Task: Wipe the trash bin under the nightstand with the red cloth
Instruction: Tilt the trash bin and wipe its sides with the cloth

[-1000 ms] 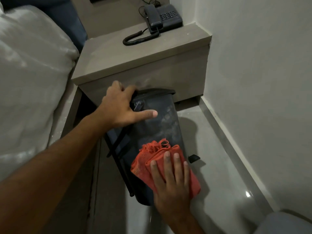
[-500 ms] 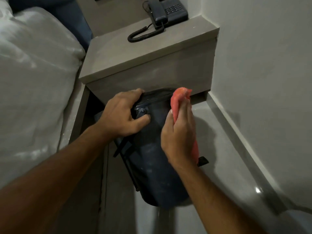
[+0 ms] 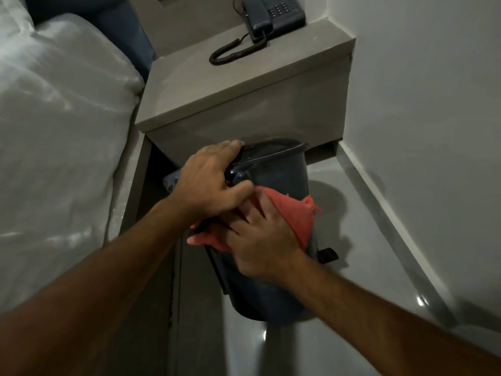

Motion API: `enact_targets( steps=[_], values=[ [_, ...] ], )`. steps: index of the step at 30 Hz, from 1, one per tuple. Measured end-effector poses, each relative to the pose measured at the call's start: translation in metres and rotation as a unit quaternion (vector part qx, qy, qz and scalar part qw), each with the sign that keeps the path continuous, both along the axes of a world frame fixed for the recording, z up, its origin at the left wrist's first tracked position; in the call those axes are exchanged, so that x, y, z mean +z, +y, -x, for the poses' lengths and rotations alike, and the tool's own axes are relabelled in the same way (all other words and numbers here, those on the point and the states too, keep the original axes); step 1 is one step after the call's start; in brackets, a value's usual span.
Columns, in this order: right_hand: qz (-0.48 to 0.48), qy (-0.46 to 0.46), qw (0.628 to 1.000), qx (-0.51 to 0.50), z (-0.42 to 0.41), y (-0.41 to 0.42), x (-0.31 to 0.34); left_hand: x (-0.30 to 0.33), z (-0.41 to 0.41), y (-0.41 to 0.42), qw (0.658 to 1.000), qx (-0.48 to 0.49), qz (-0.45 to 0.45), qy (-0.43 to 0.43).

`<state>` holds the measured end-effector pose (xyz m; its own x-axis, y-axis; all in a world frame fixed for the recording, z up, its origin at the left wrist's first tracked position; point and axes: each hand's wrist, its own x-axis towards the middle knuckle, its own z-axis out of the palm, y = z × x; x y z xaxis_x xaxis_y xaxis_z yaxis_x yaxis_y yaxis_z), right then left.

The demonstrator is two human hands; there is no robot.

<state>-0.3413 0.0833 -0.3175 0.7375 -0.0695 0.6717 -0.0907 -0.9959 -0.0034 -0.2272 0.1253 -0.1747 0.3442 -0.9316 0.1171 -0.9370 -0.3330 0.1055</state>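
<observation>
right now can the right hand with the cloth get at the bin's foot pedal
Probably yes. The right hand presses the red cloth on the trash bin wall, and the pedal sticks out just beside that wrist, with only bare floor around it.

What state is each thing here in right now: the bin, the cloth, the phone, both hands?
Trash bin: tilted out from under the nightstand, lid shut.
Red cloth: crumpled, pressed flat against the bin's side.
Left hand: gripping the bin's top edge.
Right hand: spread flat over the cloth.
Telephone: handset on its cradle.
</observation>
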Motion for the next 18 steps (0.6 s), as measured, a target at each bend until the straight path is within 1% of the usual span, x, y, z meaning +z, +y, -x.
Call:
enact_targets(
  steps=[1,2,4,6,8,9,10,11,12,13,15,16,18],
  values=[
    [-0.005,0.02,1.0,-0.008,-0.007,0.007,0.006,0.0,-0.001,-0.002,1.0,-0.003,-0.009,0.001],
    [0.012,0.047,0.999,0.0,-0.009,0.013,0.006,0.001,-0.004,-0.003,1.0,-0.005,-0.012,0.002],
    [0.082,0.102,0.991,0.034,-0.005,0.022,-0.006,0.003,-0.01,-0.003,1.0,0.001,-0.006,0.004],
    [0.162,0.18,0.968,0.068,0.009,0.037,-0.03,0.005,-0.012,-0.005,1.0,-0.002,-0.001,0.004],
    [0.233,0.238,0.935,0.125,0.033,0.045,-0.061,0.004,-0.009,-0.007,1.0,-0.016,0.003,-0.001],
    [0.256,0.239,0.923,0.156,0.048,0.044,-0.076,0.004,-0.008,-0.005,1.0,-0.019,0.008,0.002],
    [0.275,0.22,0.919,0.179,0.063,0.037,-0.087,0.004,-0.008,-0.004,1.0,-0.02,0.014,0.007],
    [0.276,0.186,0.922,0.197,0.073,0.028,-0.095,0.003,-0.008,-0.002,1.0,-0.016,0.02,0.012],
    [0.254,0.138,0.935,0.206,0.079,0.015,-0.098,0.004,-0.009,0.001,0.999,-0.007,0.026,0.017],
    [0.212,0.097,0.952,0.198,0.077,0.005,-0.096,0.004,-0.008,0.004,0.999,0.002,0.032,0.018],
    [0.091,0.023,0.988,0.119,0.056,-0.012,-0.074,0.002,-0.007,0.007,0.999,0.01,0.04,0.016],
    [0.028,-0.014,0.997,0.073,0.041,-0.019,-0.06,0.002,-0.006,0.006,0.999,0.012,0.042,0.017],
    [-0.079,-0.06,0.995,0.003,0.019,-0.025,-0.042,0.003,-0.006,0.002,0.998,0.021,0.046,0.032]
  ],
)
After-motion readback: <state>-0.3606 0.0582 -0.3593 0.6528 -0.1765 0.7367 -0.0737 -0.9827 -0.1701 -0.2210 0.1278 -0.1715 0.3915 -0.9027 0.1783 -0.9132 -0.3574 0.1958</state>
